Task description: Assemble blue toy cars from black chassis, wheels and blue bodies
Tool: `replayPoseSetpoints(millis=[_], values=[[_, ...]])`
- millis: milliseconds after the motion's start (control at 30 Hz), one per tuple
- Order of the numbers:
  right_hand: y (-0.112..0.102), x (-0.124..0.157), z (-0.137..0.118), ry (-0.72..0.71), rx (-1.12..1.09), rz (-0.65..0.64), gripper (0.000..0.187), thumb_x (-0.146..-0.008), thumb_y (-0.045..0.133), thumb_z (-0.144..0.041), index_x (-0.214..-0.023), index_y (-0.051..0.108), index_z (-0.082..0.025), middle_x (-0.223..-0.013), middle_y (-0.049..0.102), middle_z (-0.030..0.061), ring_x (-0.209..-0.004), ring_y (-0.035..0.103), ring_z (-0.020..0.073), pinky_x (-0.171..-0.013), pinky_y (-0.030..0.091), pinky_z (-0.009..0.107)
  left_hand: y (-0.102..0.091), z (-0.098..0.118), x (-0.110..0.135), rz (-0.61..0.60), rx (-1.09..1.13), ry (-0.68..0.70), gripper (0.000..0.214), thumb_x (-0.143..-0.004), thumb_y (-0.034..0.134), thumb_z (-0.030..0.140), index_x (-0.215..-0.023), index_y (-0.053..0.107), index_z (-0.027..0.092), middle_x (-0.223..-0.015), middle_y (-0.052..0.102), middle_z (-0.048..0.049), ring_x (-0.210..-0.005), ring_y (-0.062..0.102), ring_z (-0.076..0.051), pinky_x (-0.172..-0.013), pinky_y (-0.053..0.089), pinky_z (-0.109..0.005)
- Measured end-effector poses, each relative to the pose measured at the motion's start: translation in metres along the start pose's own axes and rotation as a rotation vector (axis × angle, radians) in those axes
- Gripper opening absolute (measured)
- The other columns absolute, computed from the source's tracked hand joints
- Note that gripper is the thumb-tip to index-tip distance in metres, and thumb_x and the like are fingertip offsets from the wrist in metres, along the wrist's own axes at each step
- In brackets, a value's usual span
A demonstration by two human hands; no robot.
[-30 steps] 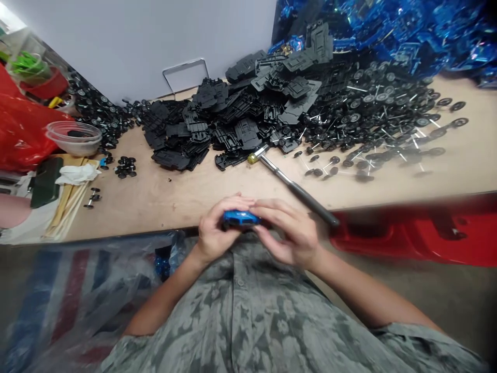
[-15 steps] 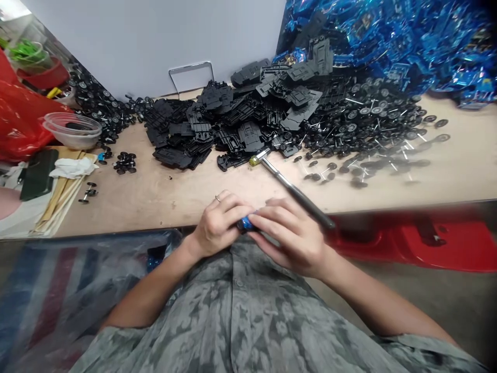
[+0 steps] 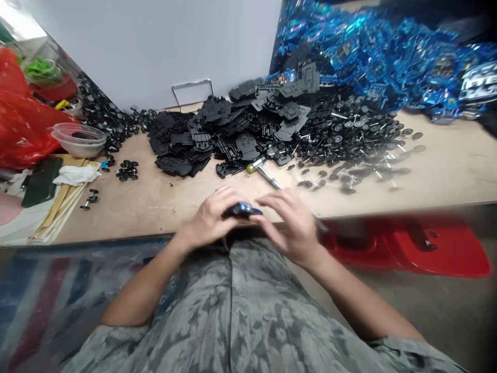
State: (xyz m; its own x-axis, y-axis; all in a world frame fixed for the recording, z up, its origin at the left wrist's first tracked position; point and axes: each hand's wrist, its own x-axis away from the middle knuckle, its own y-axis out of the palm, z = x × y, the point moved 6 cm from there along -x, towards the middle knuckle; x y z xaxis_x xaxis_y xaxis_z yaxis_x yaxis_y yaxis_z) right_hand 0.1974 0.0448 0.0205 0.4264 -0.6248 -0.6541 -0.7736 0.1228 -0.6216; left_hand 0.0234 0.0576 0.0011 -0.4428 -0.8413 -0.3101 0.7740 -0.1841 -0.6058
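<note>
A small blue toy car [image 3: 245, 208] with a dark underside is pinched between the thumb and fingers of my left hand [image 3: 207, 217], just over the table's front edge. My right hand [image 3: 293, 223] is at the car's right end, its fingers lifted apart from the thumb. The right thumb tip is close to the car or touching it; blur hides which. A hammer [image 3: 267, 173] with a yellowish tip lies beyond, its handle partly covered by my right hand.
Black plastic chassis plates [image 3: 248, 146] are heaped mid-table, beside a pile of wheel axles [image 3: 349, 134]. Shiny blue car shells [image 3: 373, 57] lie back right. At left are a clear plastic tub [image 3: 78, 141], a red bag [image 3: 23, 119] and loose wheels [image 3: 127, 170]. A red stool [image 3: 446, 248] is below right.
My right fingers have spread and drawn back from the toy car, which now shows more of its side. My left hand keeps hold of it. The camera view has shifted slightly.
</note>
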Motion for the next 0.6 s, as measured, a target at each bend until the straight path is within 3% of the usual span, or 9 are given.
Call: replayPoseSetpoints(millis=[100, 200, 300, 400, 500, 600], values=[[-0.012, 0.01, 0.033, 0.114, 0.412, -0.129, 0.036, -0.097, 0.063, -0.043, -0.119, 0.063, -0.014, -0.108, 0.067, 0.0163, -0.1, 0.058, 0.0307, -0.084, 0.049, 0.043, -0.011, -0.032, -0.015, -0.279, 0.101, -0.217, 0.043, -0.084, 0.079, 0.044, -0.118, 0.065, 0.022, -0.1, 0.074, -0.0042, -0.089, 0.07, -0.022, -0.076, 0.055, -0.03], [-0.01, 0.033, 0.065, 0.259, 0.762, -0.407, 0.029, -0.1, 0.056, -0.038, -0.099, 0.066, -0.011, -0.095, 0.065, 0.0179, -0.093, 0.053, 0.0314, -0.074, 0.04, 0.039, -0.013, -0.054, -0.02, -0.45, -0.037, -0.253, 0.046, -0.084, 0.075, 0.053, -0.117, 0.067, 0.022, -0.101, 0.073, -0.0044, -0.09, 0.07, -0.023, -0.078, 0.055, -0.031], [-0.002, 0.048, 0.078, 0.316, 0.864, -0.542, 0.024, -0.101, 0.048, -0.027, -0.09, 0.063, -0.011, -0.087, 0.063, 0.0165, -0.087, 0.05, 0.0285, -0.069, 0.033, 0.036, -0.013, -0.054, -0.014, -0.351, -0.328, -0.221, 0.057, -0.089, 0.066, 0.062, -0.13, 0.065, 0.023, -0.111, 0.067, -0.0086, -0.097, 0.067, -0.026, -0.085, 0.054, -0.036], [0.002, 0.049, 0.078, 0.329, 0.89, -0.522, 0.025, -0.102, 0.044, -0.025, -0.092, 0.062, -0.011, -0.088, 0.063, 0.0159, -0.083, 0.051, 0.0269, -0.066, 0.03, 0.035, -0.006, -0.04, 0.005, -0.233, -0.54, -0.191, 0.078, -0.084, 0.069, 0.067, -0.145, 0.051, 0.022, -0.126, 0.061, -0.0143, -0.11, 0.063, -0.032, -0.093, 0.053, -0.044], [-0.001, 0.049, 0.08, 0.355, 0.865, -0.509, 0.025, -0.103, 0.042, -0.024, -0.094, 0.061, -0.012, -0.089, 0.065, 0.016, -0.08, 0.056, 0.026, -0.062, 0.03, 0.033, 0.005, -0.032, 0.02, -0.195, -0.663, -0.147, 0.073, -0.087, 0.074, 0.054, -0.144, 0.05, 0.015, -0.133, 0.058, -0.0205, -0.118, 0.059, -0.037, -0.097, 0.051, -0.051], [-0.014, 0.057, 0.081, 0.431, 0.682, -0.436, 0.028, -0.104, 0.04, -0.029, -0.096, 0.062, -0.013, -0.084, 0.067, 0.0119, -0.065, 0.059, 0.0214, -0.054, 0.033, 0.031, 0.006, -0.035, 0.025, -0.115, -0.662, -0.097, 0.067, -0.087, 0.076, 0.047, -0.139, 0.053, 0.012, -0.126, 0.063, -0.0197, -0.116, 0.059, -0.037, -0.098, 0.051, -0.051]])
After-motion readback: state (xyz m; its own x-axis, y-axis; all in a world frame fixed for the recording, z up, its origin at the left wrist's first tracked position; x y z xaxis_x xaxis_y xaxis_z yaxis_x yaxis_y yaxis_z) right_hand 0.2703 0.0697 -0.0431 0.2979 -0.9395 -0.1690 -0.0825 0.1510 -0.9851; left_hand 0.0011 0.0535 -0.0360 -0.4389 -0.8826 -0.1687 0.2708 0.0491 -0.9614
